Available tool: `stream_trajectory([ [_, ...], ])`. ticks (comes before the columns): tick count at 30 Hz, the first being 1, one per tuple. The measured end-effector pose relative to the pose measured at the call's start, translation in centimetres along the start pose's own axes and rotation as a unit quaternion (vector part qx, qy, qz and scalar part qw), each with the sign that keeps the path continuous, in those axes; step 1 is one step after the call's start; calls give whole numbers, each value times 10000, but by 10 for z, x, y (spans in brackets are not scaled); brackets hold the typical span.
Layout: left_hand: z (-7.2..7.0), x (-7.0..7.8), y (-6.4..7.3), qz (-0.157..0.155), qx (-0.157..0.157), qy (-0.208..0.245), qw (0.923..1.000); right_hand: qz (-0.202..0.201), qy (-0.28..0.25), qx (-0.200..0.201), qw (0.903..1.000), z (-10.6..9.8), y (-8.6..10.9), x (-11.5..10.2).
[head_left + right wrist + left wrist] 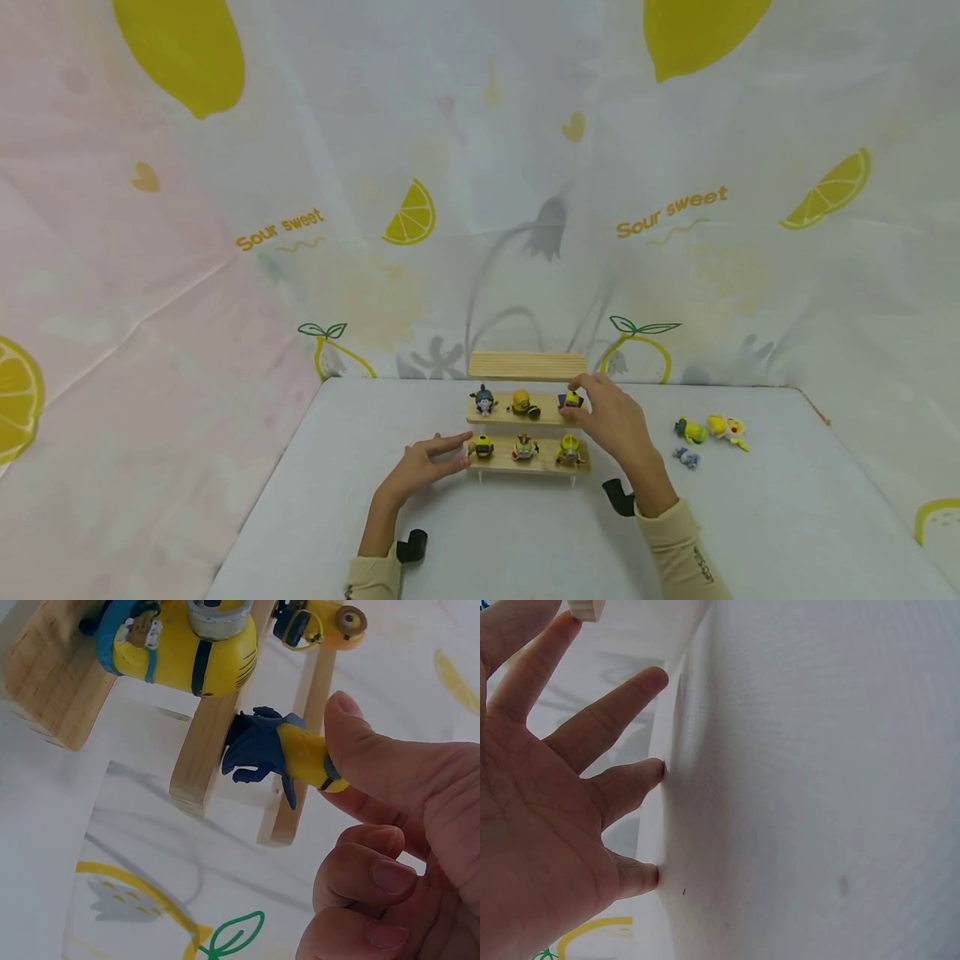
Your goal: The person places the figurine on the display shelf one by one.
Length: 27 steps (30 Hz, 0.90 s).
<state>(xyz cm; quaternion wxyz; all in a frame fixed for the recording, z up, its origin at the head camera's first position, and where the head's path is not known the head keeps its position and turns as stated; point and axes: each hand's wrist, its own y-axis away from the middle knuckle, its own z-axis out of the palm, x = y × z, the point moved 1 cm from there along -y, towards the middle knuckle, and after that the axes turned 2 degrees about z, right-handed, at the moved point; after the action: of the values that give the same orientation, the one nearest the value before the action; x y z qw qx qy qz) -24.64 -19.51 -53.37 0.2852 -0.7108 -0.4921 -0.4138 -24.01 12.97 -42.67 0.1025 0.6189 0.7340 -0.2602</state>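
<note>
A tiered wooden stand [528, 467] holds small figurines on its two lower steps. At the right end of the middle step, my right hand [611, 417] pinches the head of a yellow figurine in a dark blue cape [304, 754] between thumb and finger. Its base meets the wooden step in the right wrist view. My left hand [420, 468] has its fingers spread, with fingertips at the stand's left end; a bit of wood [586, 609] touches one fingertip in the left wrist view. Beside the caped figurine are a yellow figurine [522, 403] and a grey-blue one [484, 400].
Three figurines stand on the bottom step, including a yellow one with goggles [570, 450]. On the white table [795, 517] to the right lie a green-and-yellow figurine [691, 431], a yellow one [726, 428] and a small blue-grey one [686, 457]. A lemon-print cloth [510, 275] hangs behind.
</note>
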Motion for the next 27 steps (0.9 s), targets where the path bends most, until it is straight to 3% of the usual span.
stream_trajectory([
  [9, 1, 3, 2, -42, -4, 44, 10000, -84, 113, -3, 9999, -10, 10, 8],
  [27, 0, 3, 1, -77, 19, 68, 9999, -72, 139, 464, 9988, -41, 40, 45],
])
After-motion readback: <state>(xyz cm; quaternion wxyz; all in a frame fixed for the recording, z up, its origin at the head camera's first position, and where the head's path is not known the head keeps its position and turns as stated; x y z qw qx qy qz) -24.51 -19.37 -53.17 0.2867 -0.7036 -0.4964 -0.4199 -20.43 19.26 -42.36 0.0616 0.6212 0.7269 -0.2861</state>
